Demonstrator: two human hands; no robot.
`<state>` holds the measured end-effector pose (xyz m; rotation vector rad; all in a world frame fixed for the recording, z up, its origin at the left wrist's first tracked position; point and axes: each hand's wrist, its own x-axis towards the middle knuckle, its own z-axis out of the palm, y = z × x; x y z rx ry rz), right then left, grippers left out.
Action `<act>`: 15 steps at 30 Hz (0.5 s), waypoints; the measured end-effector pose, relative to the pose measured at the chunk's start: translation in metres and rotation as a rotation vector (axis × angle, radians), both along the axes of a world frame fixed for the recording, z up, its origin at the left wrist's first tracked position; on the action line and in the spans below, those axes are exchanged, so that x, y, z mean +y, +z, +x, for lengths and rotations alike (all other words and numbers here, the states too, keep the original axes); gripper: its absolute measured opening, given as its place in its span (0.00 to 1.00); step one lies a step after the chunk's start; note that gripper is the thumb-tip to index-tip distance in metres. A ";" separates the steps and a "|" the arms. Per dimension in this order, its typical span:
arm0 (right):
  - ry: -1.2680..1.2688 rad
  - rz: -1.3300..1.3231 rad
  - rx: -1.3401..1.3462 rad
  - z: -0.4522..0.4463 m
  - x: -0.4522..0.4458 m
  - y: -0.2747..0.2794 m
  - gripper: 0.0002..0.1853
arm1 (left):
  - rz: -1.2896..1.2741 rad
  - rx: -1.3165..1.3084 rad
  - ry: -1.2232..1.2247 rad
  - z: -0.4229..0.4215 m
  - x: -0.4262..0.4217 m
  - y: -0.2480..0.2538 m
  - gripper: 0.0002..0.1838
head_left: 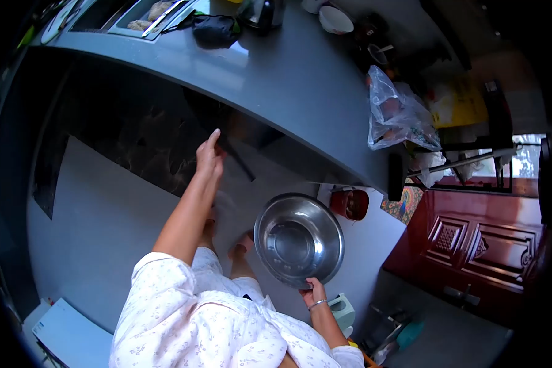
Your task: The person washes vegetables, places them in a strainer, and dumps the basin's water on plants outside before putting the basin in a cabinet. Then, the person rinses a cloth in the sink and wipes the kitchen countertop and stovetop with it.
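Note:
A round metal basin [299, 240] hangs over the floor at the right of my body, its hollow side showing. My right hand [313, 292] grips the basin's near rim, and a bracelet circles that wrist. My left hand [210, 154] reaches forward below the edge of the grey counter [270, 80], beside a dark open space under it. The thumb of my left hand points up, while its other fingers are partly hidden, so I cannot make out whether it holds anything.
A dark red bucket [349, 203] stands on the floor beyond the basin. On the counter are a black bag [216, 32], a white bowl [335, 19] and a clear plastic bag [398, 110]. A red door [472, 245] is at the right.

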<state>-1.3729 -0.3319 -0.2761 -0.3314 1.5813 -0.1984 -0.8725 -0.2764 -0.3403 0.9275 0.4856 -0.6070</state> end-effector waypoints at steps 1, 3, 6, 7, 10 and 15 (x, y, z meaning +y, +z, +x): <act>0.031 -0.017 0.008 0.006 -0.001 0.001 0.04 | 0.114 -0.022 -0.079 0.003 0.021 0.000 0.15; 0.103 -0.016 0.015 0.013 -0.006 -0.007 0.05 | 0.313 -0.079 -0.161 0.003 0.055 0.036 0.15; 0.217 -0.011 0.017 0.049 -0.009 -0.007 0.05 | 0.416 -0.208 -0.169 0.021 0.104 0.007 0.12; 0.255 -0.006 0.015 0.065 -0.009 -0.011 0.05 | 0.457 -0.313 -0.126 0.025 0.115 0.007 0.13; 0.302 0.044 -0.026 0.085 -0.016 -0.052 0.03 | 0.767 -0.659 -0.181 0.047 0.159 -0.009 0.17; 0.390 0.061 -0.042 0.178 -0.014 -0.085 0.03 | 0.775 -0.808 -0.279 0.072 0.202 0.011 0.17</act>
